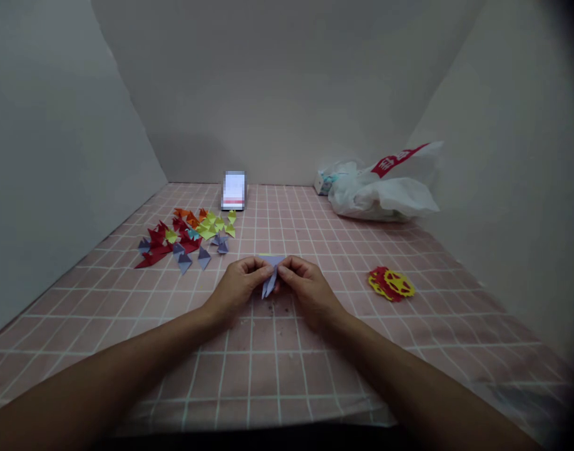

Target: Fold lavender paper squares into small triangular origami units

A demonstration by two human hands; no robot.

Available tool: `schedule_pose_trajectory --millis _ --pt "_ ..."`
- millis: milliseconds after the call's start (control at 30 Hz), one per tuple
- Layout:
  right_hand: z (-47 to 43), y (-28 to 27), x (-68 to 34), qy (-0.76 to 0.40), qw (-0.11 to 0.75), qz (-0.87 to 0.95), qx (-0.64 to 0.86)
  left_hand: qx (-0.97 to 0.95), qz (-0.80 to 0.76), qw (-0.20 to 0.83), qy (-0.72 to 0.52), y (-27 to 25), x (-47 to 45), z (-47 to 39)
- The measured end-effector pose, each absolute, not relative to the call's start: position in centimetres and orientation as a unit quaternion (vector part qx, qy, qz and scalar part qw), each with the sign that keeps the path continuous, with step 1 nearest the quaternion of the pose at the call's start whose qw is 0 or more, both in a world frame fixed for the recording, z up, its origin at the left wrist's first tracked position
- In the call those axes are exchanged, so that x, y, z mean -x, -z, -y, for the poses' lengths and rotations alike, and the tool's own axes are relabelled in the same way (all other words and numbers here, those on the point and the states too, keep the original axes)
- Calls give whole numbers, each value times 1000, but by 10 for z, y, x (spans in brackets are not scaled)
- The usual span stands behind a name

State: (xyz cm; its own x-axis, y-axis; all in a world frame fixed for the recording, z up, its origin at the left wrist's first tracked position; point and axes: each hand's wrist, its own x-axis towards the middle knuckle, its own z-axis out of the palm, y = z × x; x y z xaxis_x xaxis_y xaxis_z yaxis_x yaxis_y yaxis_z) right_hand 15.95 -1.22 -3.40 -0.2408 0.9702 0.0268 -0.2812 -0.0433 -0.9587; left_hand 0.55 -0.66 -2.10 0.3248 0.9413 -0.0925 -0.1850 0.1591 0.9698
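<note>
Left hand and right hand meet over the middle of the worktop, fingers of each pinching the lilac paper from either side, its narrow split end pointing to the near edge, though in this dim light it's hard to say whether it touches the surface. Over towards the left edge, a cluster of folded figures; a phone stands by the far edge, the bag sits near the far right corner, and cutouts lie towards the right edge!
</note>
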Motion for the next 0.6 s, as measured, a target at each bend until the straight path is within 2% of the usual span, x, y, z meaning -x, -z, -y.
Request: schedule_pose_trajectory --millis 600 --pt "12 34 -161 -621 490 495 360 -480 -397 660 -420 24 -3 4"
